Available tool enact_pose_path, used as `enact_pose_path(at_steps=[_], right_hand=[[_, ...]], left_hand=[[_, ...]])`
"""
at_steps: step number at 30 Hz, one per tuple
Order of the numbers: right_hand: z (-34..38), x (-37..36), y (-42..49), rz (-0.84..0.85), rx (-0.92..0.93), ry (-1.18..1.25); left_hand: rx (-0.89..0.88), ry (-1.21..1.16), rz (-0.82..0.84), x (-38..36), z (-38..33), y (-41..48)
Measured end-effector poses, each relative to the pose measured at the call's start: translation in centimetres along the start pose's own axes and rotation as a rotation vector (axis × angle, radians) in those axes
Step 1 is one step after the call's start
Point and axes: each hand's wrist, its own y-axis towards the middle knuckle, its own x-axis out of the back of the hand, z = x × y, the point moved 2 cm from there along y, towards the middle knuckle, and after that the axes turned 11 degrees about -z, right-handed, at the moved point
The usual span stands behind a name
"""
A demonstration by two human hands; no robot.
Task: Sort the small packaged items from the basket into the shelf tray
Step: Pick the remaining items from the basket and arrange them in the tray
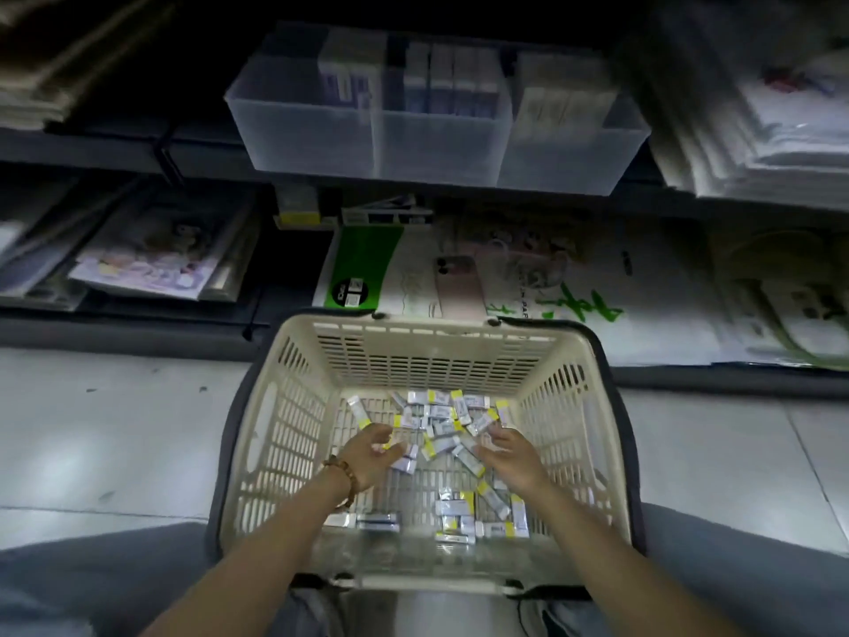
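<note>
A cream plastic basket [298, 406] stands on the floor in front of me. Several small white packets with yellow ends [441, 416] lie scattered on its bottom, with a second cluster [478, 517] near its front wall. Both of my hands are inside the basket. My left hand [367, 457], with a bead bracelet on the wrist, hovers with fingers spread over packets at the left of the pile. My right hand [510, 457] has its fingers apart just right of the pile. Above, on the shelf, sits a clear divided tray [441, 140] with boxed items standing at its back.
Dark handles fold down around the basket's rim. Shelves hold stacks of paper goods and magazines [151, 259] at left and bagged sheets [758, 121] at right. A green and white package [363, 268] lies behind the basket. My knees frame the basket on the grey tiled floor.
</note>
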Motion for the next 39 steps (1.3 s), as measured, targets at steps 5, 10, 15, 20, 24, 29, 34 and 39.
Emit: enact_pose_path(at_steps=[5, 10, 15, 20, 24, 29, 34, 39], right_hand=[[-2.0, -2.9, 3.3, 0.096, 0.216, -0.170], [-2.3, -5.4, 5.9, 0.239, 0.518, -0.563], [-2.6, -6.2, 7.6, 0.088, 0.718, -0.948], [-3.5, -6.4, 7.6, 0.060, 0.510, -0.842], [-3.5, -6.3, 7.1, 0.025, 0.331, -0.577], [-2.4, -5.3, 6.3, 0.024, 0.118, -0.143], [0.7, -7.2, 3.3, 0.217, 0.139, 0.151], [1.5, -8.1, 2.2, 0.271, 0.046, 0.314]], left_hand=[[-0.079, 0.205, 0.032, -2.8, 4.2, 3.5], [-0.291, 0.487, 0.064, -4.1, 5.9, 6.6], [-0.400, 0.763, 0.070, -4.2, 6.2, 8.5], [-0.353, 0.717, 0.073, -4.8, 6.0, 8.7], [-0.208, 0.687, 0.103, -4.6, 6.1, 8.4], [0.194, -0.166, 0.107, -4.3, 5.7, 7.4], [0.388, -0.695, 0.286, -3.7, 3.3, 7.0], [0.360, -0.639, 0.197, -2.7, 4.0, 7.1]])
